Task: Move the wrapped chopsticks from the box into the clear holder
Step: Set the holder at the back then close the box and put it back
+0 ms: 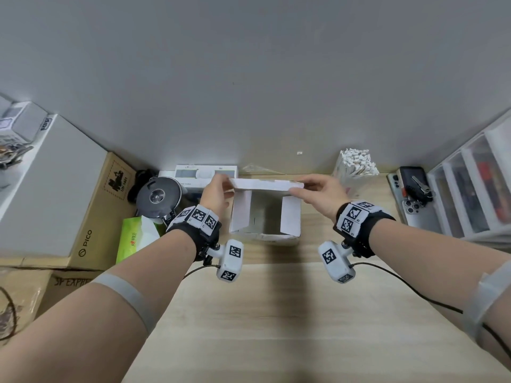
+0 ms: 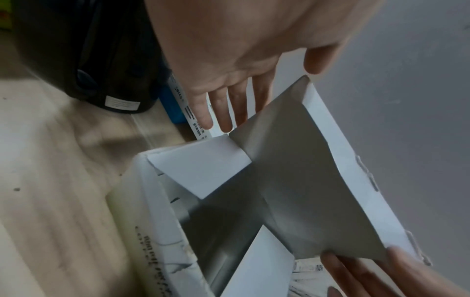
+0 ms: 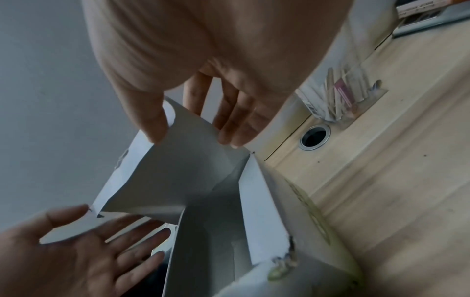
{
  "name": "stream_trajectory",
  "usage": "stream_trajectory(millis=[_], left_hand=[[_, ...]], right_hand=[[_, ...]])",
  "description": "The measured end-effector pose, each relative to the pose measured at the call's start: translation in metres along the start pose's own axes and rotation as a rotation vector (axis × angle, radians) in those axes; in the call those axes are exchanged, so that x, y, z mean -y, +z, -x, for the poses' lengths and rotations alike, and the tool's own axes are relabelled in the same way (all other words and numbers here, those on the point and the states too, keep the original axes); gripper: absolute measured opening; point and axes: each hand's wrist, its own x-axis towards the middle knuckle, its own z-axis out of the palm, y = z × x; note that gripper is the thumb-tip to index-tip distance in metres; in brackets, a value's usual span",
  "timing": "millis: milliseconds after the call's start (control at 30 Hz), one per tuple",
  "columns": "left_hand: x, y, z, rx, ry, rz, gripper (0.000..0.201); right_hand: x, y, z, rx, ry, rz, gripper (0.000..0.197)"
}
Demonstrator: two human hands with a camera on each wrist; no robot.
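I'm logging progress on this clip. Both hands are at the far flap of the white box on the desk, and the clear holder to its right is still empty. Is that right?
Not quite. The clear holder is not empty: the head view shows it packed with wrapped chopsticks. The rest stands: the left hand and right hand are both at the far flap of the white box.

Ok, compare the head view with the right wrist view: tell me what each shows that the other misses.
Only the head view shows the green tissue pack, the brown PICO carton and the phones with keys. Only the right wrist view shows the round cable hole in the desk. Both show the white box with its far flap held by the left hand and right hand, and the clear holder of wrapped chopsticks.
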Motion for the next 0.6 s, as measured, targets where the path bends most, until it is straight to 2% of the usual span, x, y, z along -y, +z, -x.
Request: stream_trajectory(millis=[100,167,300,433,500,600], left_hand=[[0.006,-0.004,0.008,-0.006,0.035,-0.037,0.023],[0.014,-0.008,0.011,0.014,0.067,-0.143,0.029],[0.03,-0.015,0.017,0.082,0.123,-0.425,0.053],[0.046,-0.021,0.021,0.186,0.16,-0.589,0.091],[0.052,-0.022,0.021,0.19,0.212,-0.698,0.092],[0.059,-0.022,0.019,0.133,0.332,-0.858,0.084]], right_hand=[[-0.004,-0.002,0.011,0.033,-0.032,0.069,0.033],[-0.01,-0.003,0.016,0.076,-0.081,0.218,0.036],[-0.027,0.001,0.022,0.119,-0.271,0.587,0.041],[-0.035,0.008,0.027,0.105,-0.35,0.765,0.04],[-0.039,0.01,0.028,0.103,-0.345,0.822,0.04],[-0.044,0.014,0.029,0.091,-0.347,0.844,0.039]])
